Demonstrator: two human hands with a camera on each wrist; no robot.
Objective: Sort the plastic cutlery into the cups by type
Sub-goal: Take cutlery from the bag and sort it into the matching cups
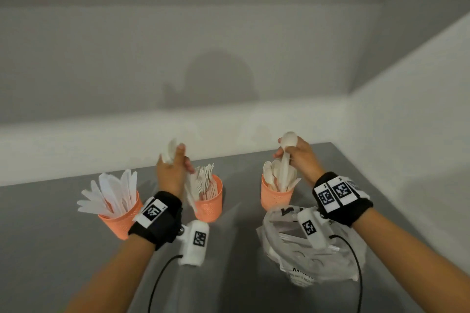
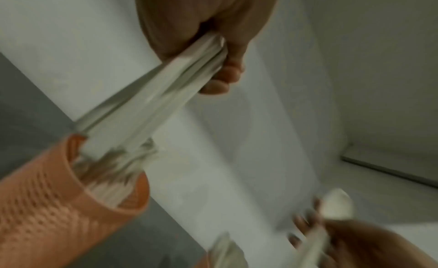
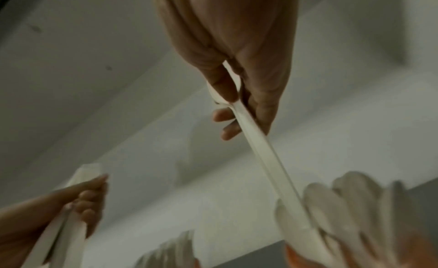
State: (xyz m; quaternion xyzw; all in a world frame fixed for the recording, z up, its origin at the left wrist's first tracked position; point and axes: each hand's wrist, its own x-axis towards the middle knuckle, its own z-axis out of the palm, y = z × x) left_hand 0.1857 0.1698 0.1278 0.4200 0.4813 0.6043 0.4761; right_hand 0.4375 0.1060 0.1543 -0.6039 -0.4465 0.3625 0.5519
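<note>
Three orange mesh cups stand on the grey table: a knife cup [image 1: 119,216] at the left, a fork cup [image 1: 209,202] in the middle, a spoon cup [image 1: 274,197] at the right. My left hand [image 1: 175,160] grips a bundle of white cutlery [image 2: 166,95] by its upper part. The bundle's handles hang down beside the fork cup [image 2: 59,206]. My right hand [image 1: 290,152] pinches a white spoon [image 3: 260,140] near its bowl. The spoon's handle points down among the spoons in the spoon cup [image 3: 355,206].
A crumpled clear plastic bag [image 1: 312,256] lies on the table [image 1: 50,249] in front of the spoon cup, under my right wrist. White walls close off the table at the back and right. Black cables trail from both wrist cameras.
</note>
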